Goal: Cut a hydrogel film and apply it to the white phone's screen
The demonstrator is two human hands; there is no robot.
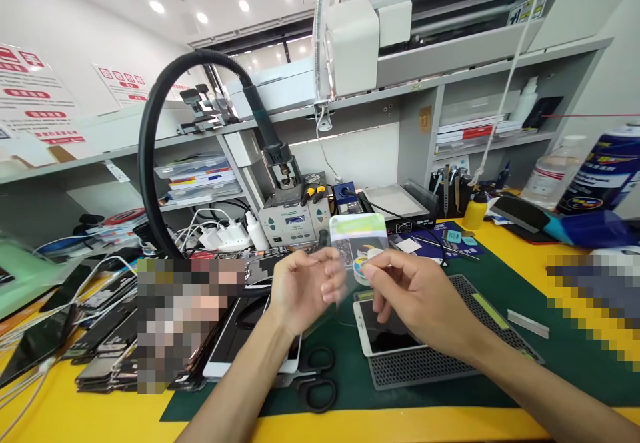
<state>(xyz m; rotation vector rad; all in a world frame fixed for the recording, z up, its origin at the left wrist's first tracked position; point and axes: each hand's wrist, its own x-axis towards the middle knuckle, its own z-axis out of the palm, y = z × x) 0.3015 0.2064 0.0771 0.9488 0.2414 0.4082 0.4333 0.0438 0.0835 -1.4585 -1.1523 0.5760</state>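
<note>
Nice clean hold here: the right hand (pixel 415 296) is pinched shut on the edge of a clear film (pixel 357 243), up at twelve o'clock, with the fingertips kept off its face, just how a film like this stays free of prints! The left hand (pixel 305 289) hangs half open just beside it, gripping nothing, and a white phone (pixel 385 326) lies on a mesh mat (pixel 425 371) at five o'clock, with scissors (pixel 315 379) at seven.

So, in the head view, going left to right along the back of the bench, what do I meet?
White plug adapters → white squeeze bottle → hot-air rework station → blue control box → yellow bottle → clear plastic bottle → dark blue can
</note>
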